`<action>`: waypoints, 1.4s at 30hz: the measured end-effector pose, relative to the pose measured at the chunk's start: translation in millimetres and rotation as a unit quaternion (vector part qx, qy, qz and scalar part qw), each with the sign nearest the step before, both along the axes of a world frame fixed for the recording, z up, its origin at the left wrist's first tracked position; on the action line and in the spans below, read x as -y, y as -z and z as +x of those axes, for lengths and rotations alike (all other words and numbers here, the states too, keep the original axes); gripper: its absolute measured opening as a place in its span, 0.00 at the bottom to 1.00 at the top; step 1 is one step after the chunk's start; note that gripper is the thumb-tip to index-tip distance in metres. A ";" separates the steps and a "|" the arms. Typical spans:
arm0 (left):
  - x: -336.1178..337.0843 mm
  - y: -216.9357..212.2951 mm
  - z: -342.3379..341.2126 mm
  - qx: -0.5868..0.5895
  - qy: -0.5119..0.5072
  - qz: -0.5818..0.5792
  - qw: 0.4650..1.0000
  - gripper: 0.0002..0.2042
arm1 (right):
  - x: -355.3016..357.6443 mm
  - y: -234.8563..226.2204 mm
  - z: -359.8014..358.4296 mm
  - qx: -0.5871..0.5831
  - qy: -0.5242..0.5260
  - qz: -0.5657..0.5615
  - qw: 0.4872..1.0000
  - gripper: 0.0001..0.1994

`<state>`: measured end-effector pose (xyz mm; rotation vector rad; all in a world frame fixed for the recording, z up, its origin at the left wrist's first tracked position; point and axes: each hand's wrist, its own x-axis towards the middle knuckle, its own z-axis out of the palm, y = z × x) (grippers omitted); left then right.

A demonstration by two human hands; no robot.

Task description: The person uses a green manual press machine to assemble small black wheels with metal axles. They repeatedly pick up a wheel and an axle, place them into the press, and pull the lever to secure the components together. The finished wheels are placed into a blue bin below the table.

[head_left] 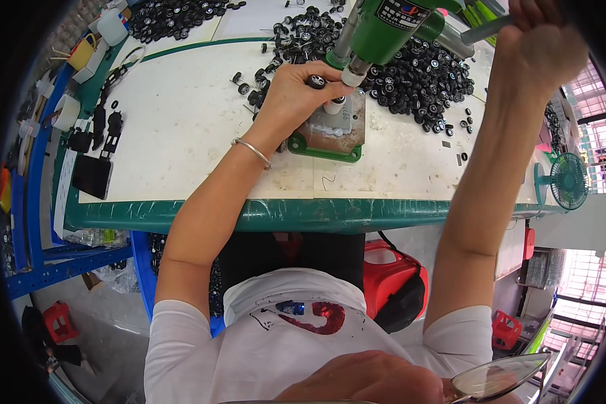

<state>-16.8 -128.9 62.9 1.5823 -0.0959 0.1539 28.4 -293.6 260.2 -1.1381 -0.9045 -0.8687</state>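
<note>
My left hand (293, 94) reaches under the ram of a green hand press (392, 30). Its fingers are closed around a small black toy wheel (316, 81) with a silver hub. Just below the fingertips, another wheel sits on the white post (334, 108) of the press base (330, 151). The white ram tip (351, 76) is right beside my fingers; whether it touches the wheel is hidden. Raised at the upper right, my right hand (542, 54) wraps round the metal press lever (486, 31), its fingers partly cut off by the dark rim.
Heaps of black toy wheels (421, 87) lie behind and right of the press, with another pile (175, 19) at the far left. Black plastic parts (113, 128) and a phone (92, 176) lie on the left. A green fan (568, 180) stands right; a green edge (283, 215) fronts the table.
</note>
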 end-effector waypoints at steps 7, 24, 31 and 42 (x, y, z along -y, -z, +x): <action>0.3 3.5 0.1 0.003 -0.002 -0.009 1.000 0.12 | -3.3 12.7 -16.2 -0.005 0.029 0.083 0.996 0.10; 1.1 12.6 2.6 0.055 0.007 -0.029 0.998 0.14 | 5.8 -4.1 6.2 -0.113 0.012 0.030 0.993 0.11; -49.7 8.2 2.1 -0.033 0.057 -0.350 0.934 0.12 | 18.9 -9.7 114.9 -0.290 -0.152 -0.052 0.943 0.11; -99.0 0.0 -55.9 -0.187 0.096 -0.015 0.978 0.08 | 46.8 50.0 34.6 -0.324 0.035 -0.029 0.945 0.13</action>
